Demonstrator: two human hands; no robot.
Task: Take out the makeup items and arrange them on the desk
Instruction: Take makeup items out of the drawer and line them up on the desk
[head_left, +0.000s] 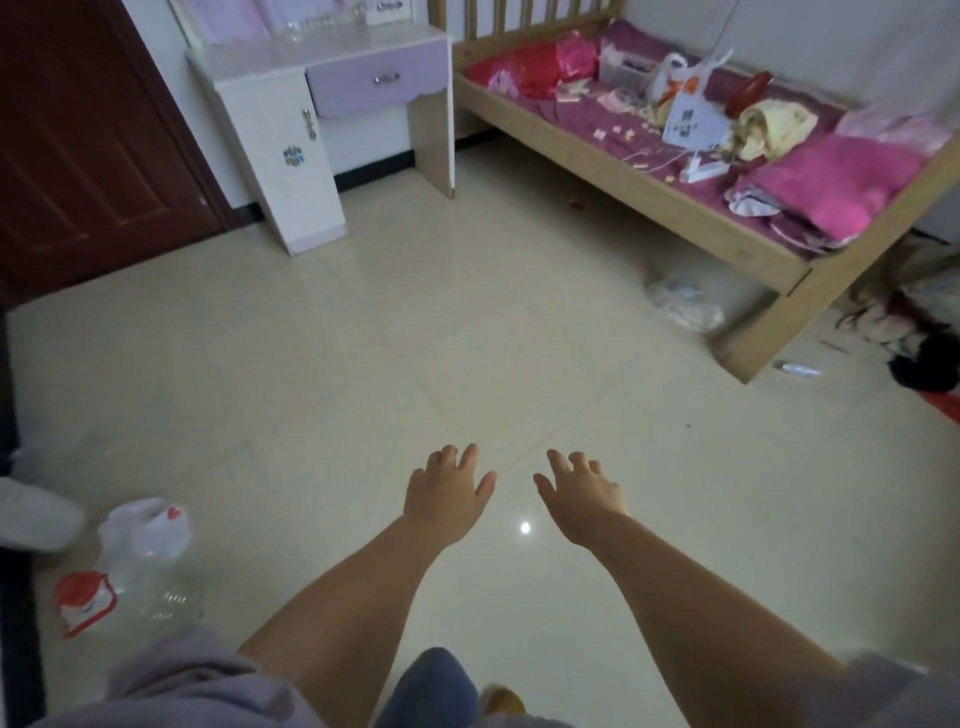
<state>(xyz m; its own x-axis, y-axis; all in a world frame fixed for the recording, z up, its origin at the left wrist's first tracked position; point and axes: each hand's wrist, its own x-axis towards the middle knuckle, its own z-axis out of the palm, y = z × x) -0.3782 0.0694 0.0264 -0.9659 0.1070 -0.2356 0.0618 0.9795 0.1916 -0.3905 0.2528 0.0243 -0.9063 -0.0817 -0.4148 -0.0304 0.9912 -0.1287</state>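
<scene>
My left hand (447, 491) and my right hand (584, 496) are stretched out in front of me over the tiled floor, palms down, fingers spread, holding nothing. Far ahead at the upper left stands a white desk (270, 57) with a shut purple drawer (376, 80) and a shut white cabinet door (283, 145). Some clear glass items (311, 26) stand at the back of the desk top; I cannot make them out. No makeup items are recognisable from here.
A wooden bed (675, 202) at the right holds pink bedding, a white bag (691, 111) and scattered bits. A dark red door (88, 145) is at the left. Plastic bags (145, 535) lie on the floor at the lower left, another bag (680, 301) by the bed leg.
</scene>
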